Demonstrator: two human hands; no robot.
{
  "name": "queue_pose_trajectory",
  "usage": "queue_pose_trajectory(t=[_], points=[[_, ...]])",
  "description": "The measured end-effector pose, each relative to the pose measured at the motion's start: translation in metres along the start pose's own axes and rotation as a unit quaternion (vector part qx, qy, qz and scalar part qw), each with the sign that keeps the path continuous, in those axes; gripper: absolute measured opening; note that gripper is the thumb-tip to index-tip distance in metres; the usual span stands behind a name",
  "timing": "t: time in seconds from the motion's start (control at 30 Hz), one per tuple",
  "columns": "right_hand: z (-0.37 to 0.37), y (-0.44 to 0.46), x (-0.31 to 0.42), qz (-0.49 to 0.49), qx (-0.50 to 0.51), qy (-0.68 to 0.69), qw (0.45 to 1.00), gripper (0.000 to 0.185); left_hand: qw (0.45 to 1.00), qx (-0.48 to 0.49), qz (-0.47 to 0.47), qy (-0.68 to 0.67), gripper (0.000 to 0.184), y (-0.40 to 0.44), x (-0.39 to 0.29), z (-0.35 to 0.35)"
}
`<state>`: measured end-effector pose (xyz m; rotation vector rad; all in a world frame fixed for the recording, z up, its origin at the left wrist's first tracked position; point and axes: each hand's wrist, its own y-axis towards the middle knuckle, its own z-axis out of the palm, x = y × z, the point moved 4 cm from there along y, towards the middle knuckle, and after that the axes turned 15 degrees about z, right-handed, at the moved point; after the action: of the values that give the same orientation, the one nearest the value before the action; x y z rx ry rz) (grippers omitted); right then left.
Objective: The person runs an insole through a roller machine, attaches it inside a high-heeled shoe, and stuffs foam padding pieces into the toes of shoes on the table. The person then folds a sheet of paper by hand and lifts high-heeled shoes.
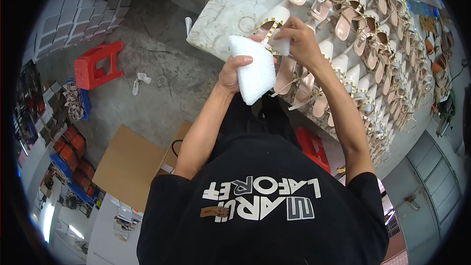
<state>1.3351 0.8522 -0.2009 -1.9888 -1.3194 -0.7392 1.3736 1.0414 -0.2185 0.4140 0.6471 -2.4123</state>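
Note:
My left hand (231,72) is closed around a thick white pad (257,73) that looks like a stack of foam sheets, its thumb lying across the top. Fingers of my right hand (300,41) pinch a thin whitish sheet (280,45) just right of the pad. Directly beyond both hands, a pale pointed shoe with a gold-studded strap (271,23) lies on the table (230,7). The pad partly hides this shoe. Under my right wrist are more studded shoes (286,76) with pinkish insoles.
Rows of similar shoes (370,44) cover the table's right side. On the floor at left stand a red stool (99,65) and stacked white boxes (81,7). An open cardboard box (130,162) is by my left elbow; another red stool (314,149) is near my right side.

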Motion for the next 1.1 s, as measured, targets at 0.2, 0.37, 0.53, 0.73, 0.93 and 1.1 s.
queue_pose_trajectory(t=[0.2,0.37,0.53,0.73,0.93,1.1], points=[[0.025,0.02,0.0,0.122,-0.088,-0.238,0.96,0.032,0.996,0.049,-0.02,-0.068,0.072,0.003,0.001,-0.007],[0.027,0.038,0.027,0.023,-0.202,-0.329,0.922,0.037,0.994,0.099,-0.054,-0.007,0.071,0.008,-0.001,-0.015],[0.045,0.059,0.013,0.161,-0.134,-0.327,0.922,0.04,0.992,0.114,-0.045,0.041,0.069,0.012,-0.001,-0.004],[0.008,0.015,0.024,0.131,-0.064,-0.174,0.974,0.072,0.961,0.099,-0.082,0.245,0.073,-0.015,-0.027,-0.006],[-0.047,-0.123,0.129,0.132,0.023,0.144,0.98,0.08,0.947,0.04,0.092,0.305,0.073,-0.053,-0.051,0.086],[-0.083,-0.181,0.103,0.143,-0.056,0.18,0.971,0.074,0.918,0.211,0.063,0.33,0.073,-0.028,0.01,0.152]])
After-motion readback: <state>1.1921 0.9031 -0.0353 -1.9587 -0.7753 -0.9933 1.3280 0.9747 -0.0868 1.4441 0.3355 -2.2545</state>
